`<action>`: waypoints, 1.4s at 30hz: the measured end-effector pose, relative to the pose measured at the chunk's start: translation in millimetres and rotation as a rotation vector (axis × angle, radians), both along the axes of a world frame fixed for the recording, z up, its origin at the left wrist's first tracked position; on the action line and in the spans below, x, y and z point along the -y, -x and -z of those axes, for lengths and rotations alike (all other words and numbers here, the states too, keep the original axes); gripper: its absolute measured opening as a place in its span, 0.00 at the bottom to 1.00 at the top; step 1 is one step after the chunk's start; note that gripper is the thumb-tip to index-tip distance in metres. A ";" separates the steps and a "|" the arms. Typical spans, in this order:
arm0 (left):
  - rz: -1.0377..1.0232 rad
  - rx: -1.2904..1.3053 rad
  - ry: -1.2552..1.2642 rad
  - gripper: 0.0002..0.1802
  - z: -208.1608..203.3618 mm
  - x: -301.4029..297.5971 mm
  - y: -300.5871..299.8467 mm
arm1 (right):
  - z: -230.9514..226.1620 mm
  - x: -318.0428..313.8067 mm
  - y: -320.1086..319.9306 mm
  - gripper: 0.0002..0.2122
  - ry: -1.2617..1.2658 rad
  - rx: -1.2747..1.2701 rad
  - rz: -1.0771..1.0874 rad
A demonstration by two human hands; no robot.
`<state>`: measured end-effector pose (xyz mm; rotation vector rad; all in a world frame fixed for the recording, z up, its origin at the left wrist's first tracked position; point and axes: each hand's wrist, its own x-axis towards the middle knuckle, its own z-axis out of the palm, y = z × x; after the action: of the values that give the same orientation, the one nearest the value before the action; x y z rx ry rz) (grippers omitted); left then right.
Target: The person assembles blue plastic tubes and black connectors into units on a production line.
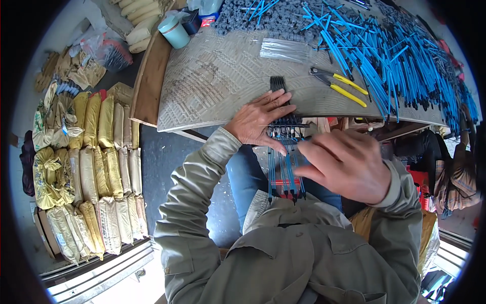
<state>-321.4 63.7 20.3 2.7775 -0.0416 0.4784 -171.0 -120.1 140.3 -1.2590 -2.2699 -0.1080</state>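
Observation:
A row of thin blue rods with black ends (287, 175) hangs over the table's near edge above my lap. Their upper black parts (277, 82) rest on the tabletop. My left hand (260, 116) lies across these black parts, fingers stretched and thumb reaching down along the blue rods. A thin pale wire runs crosswise near the edge, beside the hand. My right hand (344, 164) is curled and blurred by motion, just right of the rods. Its fingertips are turned toward them; what they hold, if anything, cannot be made out.
Yellow-handled pliers (349, 90) and a bundle of silvery wires (284, 49) lie on the worn table (202, 81). Beyond are a heap of blue rods (400, 61) and grey pieces (243, 20). A pale green canister (173, 31) stands at the back left. Stacked bags (91, 172) fill the left.

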 end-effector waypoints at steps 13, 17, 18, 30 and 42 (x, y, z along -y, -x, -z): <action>0.021 0.028 -0.010 0.49 14.2 1.2 -5.9 | 46.8 -6.4 17.9 0.18 -0.260 0.327 0.244; -0.043 -0.008 0.005 0.48 21.0 0.6 -7.7 | 46.6 -6.4 26.6 0.17 -0.213 0.385 0.244; -0.043 -0.006 0.003 0.48 21.3 0.0 -8.6 | 46.4 -6.5 26.5 0.17 -0.216 0.386 0.245; -0.039 0.047 0.070 0.48 15.5 6.6 -6.7 | 44.8 -34.7 8.6 0.08 -0.357 0.080 0.150; -0.384 0.154 -0.011 0.35 42.7 8.6 -17.8 | 30.4 -68.5 -10.2 0.08 -0.531 0.346 -0.021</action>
<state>-303.6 55.1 -22.4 2.7557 0.4618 0.7864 -160.8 -51.6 109.9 -0.9820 -2.3047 -0.9180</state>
